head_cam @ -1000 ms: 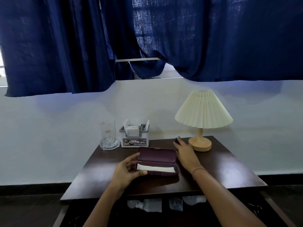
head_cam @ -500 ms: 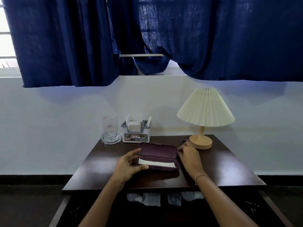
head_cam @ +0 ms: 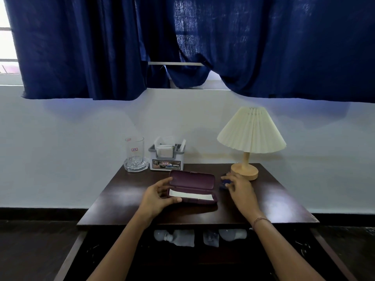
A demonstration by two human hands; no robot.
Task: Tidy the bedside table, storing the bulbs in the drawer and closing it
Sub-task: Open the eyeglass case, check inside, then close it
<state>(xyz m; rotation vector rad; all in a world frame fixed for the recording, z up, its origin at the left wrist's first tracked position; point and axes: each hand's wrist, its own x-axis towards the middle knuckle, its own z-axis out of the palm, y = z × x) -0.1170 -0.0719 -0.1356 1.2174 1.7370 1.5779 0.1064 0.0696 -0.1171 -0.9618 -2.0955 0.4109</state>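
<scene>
The dark wooden bedside table has its drawer pulled open below the front edge. White bulbs lie at the back of the drawer, another bulb to their left, among pale wrapped items. An open maroon case with a white cloth inside sits mid-table. My left hand grips the case's left end, thumb on the front rim. My right hand is right of the case, fingertips closed on a small dark blue object by the lamp base.
A cream pleated lamp on a wooden base stands at the back right. A clear glass in a glass dish and a grey-white organiser box stand at the back left. White wall and blue curtains lie behind.
My right hand drew back from beside the lamp base toward the case with the dark blue object under its fingers. My left hand stayed on the case. The camera tilted down slightly.
</scene>
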